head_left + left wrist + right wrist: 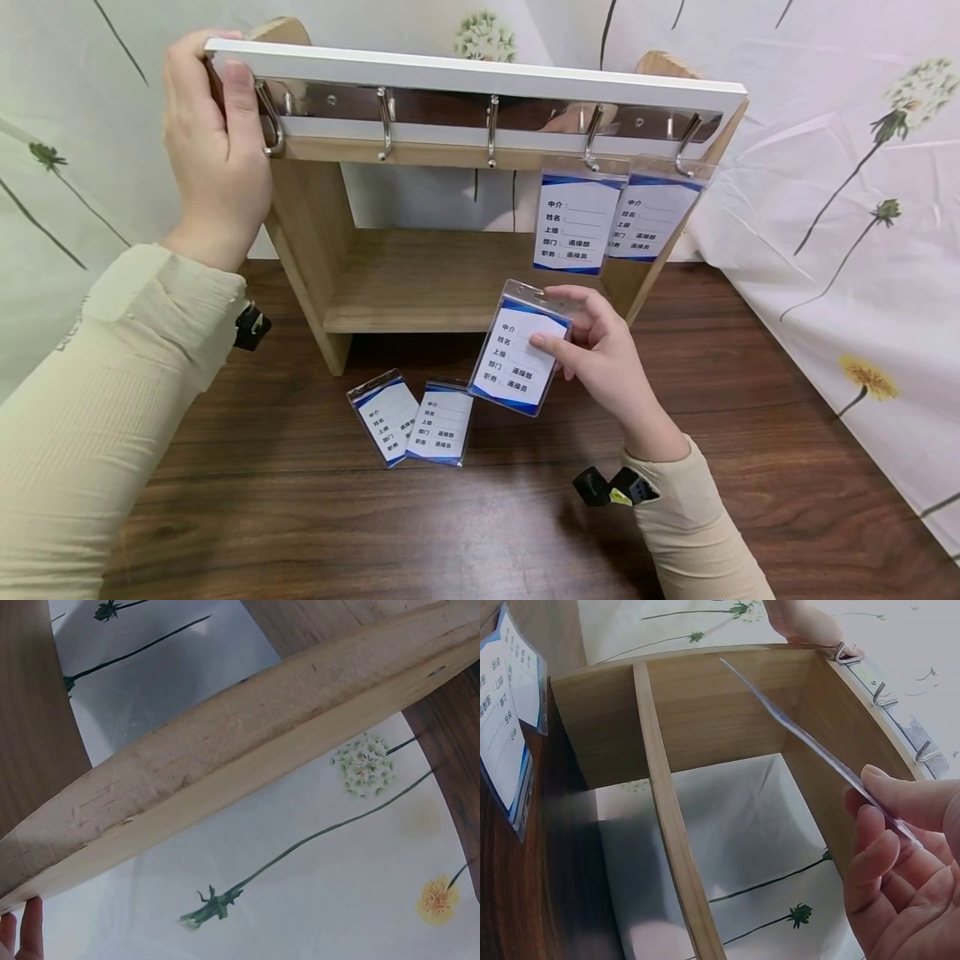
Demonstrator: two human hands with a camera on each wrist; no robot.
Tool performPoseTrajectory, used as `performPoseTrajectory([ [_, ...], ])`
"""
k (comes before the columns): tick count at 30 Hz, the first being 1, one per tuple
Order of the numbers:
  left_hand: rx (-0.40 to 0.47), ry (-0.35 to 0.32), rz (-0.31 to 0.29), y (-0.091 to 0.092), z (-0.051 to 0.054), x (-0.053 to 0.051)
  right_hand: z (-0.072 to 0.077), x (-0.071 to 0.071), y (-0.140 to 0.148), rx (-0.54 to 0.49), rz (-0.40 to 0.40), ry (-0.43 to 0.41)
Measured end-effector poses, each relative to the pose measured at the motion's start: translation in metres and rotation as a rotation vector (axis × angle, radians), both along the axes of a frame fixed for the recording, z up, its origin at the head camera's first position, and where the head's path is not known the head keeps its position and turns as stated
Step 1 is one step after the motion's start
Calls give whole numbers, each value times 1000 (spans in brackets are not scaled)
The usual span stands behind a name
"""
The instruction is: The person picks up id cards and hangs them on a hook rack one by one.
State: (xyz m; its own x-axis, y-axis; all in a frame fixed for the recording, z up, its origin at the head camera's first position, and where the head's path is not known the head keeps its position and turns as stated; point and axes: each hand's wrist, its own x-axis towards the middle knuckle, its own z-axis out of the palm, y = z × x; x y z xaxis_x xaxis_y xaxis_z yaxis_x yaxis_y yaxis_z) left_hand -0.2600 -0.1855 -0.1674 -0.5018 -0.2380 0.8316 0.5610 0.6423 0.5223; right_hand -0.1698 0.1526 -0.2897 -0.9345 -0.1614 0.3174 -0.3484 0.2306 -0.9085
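My left hand (221, 154) grips the left end of the rack's white top board (465, 73), thumb on the front; its fingertips (28, 930) touch the wooden side panel (187, 761) in the left wrist view. Between thumb and fingers my right hand (607, 358) pinches a clear-sleeved badge card (517, 354), held up in front of the lower shelf; the right wrist view shows that card (802, 735) edge-on. Two cards hang at the right, one (573, 221) from the fourth hook (594, 137), another (652, 212) from the fifth hook (686, 143).
Two more badge cards, one (384, 417) partly under the other (442, 423), lie on the dark wooden table (480, 533) before the rack. Three hooks to the left, such as the middle one (492, 132), carry nothing. Flower-patterned cloth (847, 167) surrounds the table's back and sides.
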Motion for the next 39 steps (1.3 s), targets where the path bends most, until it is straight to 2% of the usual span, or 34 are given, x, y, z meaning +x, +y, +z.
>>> performPoseTrajectory([
  [11,8,-5,3,-1,1,2,1,1,-2,-19,13,28],
  [22,4,1,9,-2,2,2,1,2,-6,-65,32,13],
  [31,5,-1,8,-2,2,2,3,5,-8,-60,46,46],
  [39,17,-7,2,0,1,1,6,6,-10,-61,8,62],
])
